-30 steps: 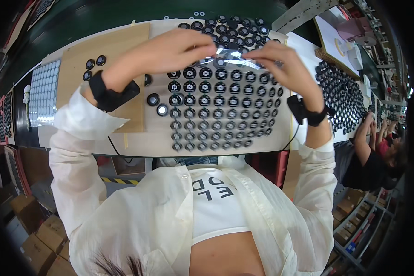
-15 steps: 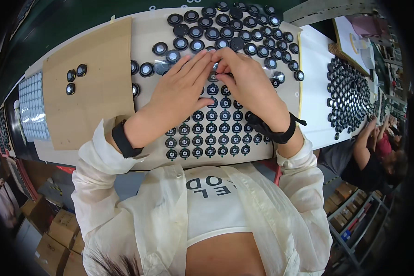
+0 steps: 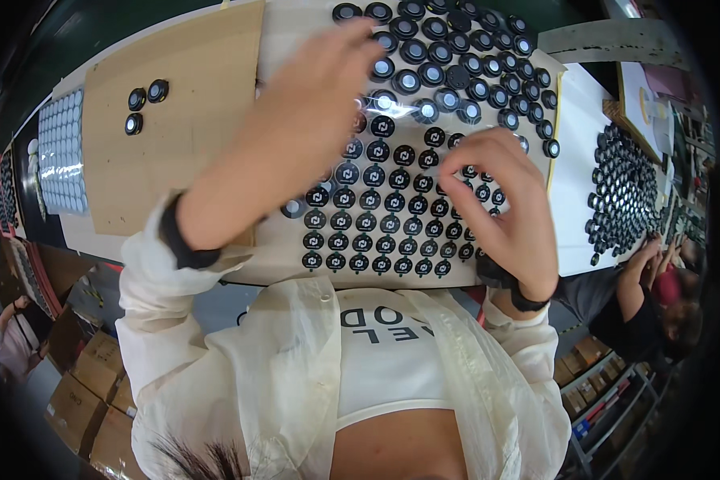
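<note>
head view — right hand (image 3: 504,204) over black discs (image 3: 376,224)

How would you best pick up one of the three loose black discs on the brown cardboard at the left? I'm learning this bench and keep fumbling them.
Pinch the lone disc across its round rim, coming straight down from above. It lies flat on the cardboard sheet, apart from the other two discs, so bare board around it probably leaves room for fingertips on opposite edges.

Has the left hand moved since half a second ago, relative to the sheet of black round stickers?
Yes. The left hand has left the middle of the sticker sheet and gone up and leftward, toward the loose black discs beyond it.
</note>
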`<state>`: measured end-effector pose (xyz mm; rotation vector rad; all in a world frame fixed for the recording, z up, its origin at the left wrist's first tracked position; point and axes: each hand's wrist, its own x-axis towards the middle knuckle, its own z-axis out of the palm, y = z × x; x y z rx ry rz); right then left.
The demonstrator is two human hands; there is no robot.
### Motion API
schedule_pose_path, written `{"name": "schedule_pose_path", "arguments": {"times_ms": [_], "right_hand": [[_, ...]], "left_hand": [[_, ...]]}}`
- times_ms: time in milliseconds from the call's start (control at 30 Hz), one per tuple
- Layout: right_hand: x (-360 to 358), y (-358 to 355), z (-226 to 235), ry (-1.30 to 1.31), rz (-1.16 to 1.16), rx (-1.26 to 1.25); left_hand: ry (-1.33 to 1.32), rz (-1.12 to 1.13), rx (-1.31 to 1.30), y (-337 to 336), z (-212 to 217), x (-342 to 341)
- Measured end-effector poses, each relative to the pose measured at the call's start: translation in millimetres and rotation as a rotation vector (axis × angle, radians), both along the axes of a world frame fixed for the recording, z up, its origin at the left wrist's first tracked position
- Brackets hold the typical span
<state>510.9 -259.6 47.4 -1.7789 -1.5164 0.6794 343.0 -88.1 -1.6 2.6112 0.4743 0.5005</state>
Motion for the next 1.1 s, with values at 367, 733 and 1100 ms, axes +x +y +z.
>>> {"name": "schedule_pose_path", "arguments": {"times_ms": [367,733,1100], "right_hand": [[-22,-8,-9,0.183,0.040,-0.114],[-40,16,-28,0.886,-0.284,0.170],[-30,19,-41,1.055,-0.324,0.191]], "left_hand": [[0.388,0.140,0.210,46,-9,-47],[-0.265,-0.204,-1.335,26,0,-41],[-0.343,-0.276,-1.482,-3,-8,-21]]}}
